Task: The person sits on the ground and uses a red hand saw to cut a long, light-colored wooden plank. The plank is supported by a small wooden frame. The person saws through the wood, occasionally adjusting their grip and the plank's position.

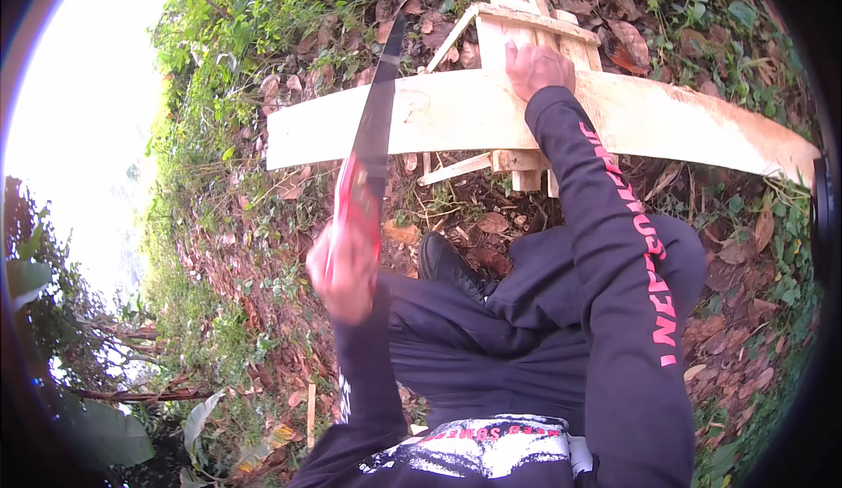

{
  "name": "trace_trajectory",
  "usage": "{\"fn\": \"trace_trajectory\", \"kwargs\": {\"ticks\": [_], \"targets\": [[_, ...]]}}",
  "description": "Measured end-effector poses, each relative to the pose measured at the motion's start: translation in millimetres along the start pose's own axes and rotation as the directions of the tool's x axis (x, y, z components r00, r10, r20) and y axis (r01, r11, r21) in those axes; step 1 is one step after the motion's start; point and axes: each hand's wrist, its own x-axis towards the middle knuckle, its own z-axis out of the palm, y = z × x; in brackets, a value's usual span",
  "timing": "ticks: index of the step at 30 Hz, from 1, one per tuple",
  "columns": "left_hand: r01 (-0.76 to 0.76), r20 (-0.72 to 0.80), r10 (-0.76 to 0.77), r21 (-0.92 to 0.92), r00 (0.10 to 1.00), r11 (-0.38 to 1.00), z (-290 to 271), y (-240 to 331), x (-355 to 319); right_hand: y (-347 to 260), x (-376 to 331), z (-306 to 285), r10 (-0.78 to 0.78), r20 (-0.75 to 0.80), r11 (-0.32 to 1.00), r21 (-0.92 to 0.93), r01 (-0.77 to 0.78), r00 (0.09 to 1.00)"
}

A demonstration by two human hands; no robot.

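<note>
Two hands are seen at work on one long, pale wooden plank (456,120). The plank is laid across a small wooden stand (535,23) on a slope covered with brown leaves (263,251) and green plants (237,41). Its long axis runs from left to right across the picture, and it looks a little bent because of the camera. The left end is pointed toward the bright open sky, and the right end toward the leafy ground.

A saw (373,128) with a red handle is held in the left hand (344,269). The grip is closed tight around the handle. The dark blade is pointed up and away from the person, across the plank, so it crosses the long axis. The hand is blurred, so it looks to be moving.

The right hand (537,69) is pressed flat on top of the plank, over the stand. Nothing is held in it; its fingers are curled down on the wood.

The cut is judged to be partly made, near the left end. How deep the blade has gone cannot be told. The left piece is still joined on, so more sawing is left.

A black shoe (447,264) is seen below the plank.
</note>
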Motion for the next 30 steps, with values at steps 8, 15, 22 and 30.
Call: {"fn": "trace_trajectory", "kwargs": {"ticks": [8,15,22,30], "targets": [[-0.184,-0.018,0.186,0.09,0.982,0.979,20.5,-40.6,51.4,-15.1,-14.8,0.4,-0.074,0.066,0.992,-0.099,0.08,0.995],[-0.074,0.037,0.071,0.107,0.997,0.991,-0.1,-5.8,-7.7,3.0,4.4,8.5,-0.009,-0.006,0.999,-0.052,0.009,1.0],[-0.092,-0.037,0.095,0.066,0.995,0.994,23.7,-16.8,8.4,-3.4,-10.3,7.4,-0.087,0.014,0.994,-0.066,0.088,0.996],[-0.113,-0.021,0.119,0.191,0.993,0.975,30.7,-3.9,20.6,-2.0,-0.1,4.1,-0.004,0.015,0.999,-0.043,0.004,1.0]]}}
